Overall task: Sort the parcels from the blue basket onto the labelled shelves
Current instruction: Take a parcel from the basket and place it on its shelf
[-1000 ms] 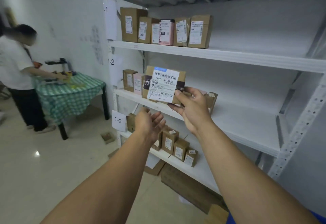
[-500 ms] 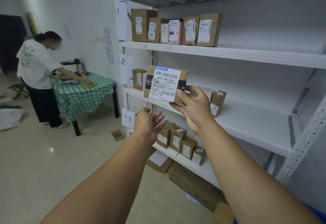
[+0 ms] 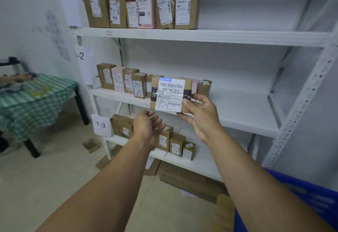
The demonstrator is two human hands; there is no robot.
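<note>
**Q:** What setting is shown?
**A:** A white-walled storeroom with a pale tiled floor [image 3: 45,177]. A white metal shelving unit [image 3: 247,123] fills the centre and right of the frame.

**Q:** What lies nearest the camera?
**A:** In the lower right corner is the rim of a blue plastic basket [image 3: 311,200], partly behind the right forearm. Its contents cannot be made out.

**Q:** How are the hands disposed?
**A:** They are at centre frame. The right hand [image 3: 203,116] pinches the lower right corner of a flat brown cardboard parcel [image 3: 171,94], with the thumb on its white barcode label and the fingers behind. "1-2" is handwritten along the label's lower edge. The left hand [image 3: 148,125], lower and to the left, holds nothing. Its fingers are loosely curled and it is apart from the parcel.

**Q:** Where is the parcel relative to the shelves?
**A:** It is upright in front of the middle shelf, at the right end of a middle row of brown and pink parcels [image 3: 124,81]. Contact with the shelf cannot be determined.

**Q:** What lies farther off?
**A:** A paper tag reading "1-3" [image 3: 101,124] marks the lowest shelf, which holds small brown boxes [image 3: 175,144]. A sheet ending "-2" [image 3: 83,56] sits by the middle shelf. A top row of parcels [image 3: 139,6] stands upright at upper centre. A flat cardboard carton [image 3: 190,178] lies on the floor beneath the unit. At the left edge is a table with a green checked cloth [image 3: 33,100].
</note>
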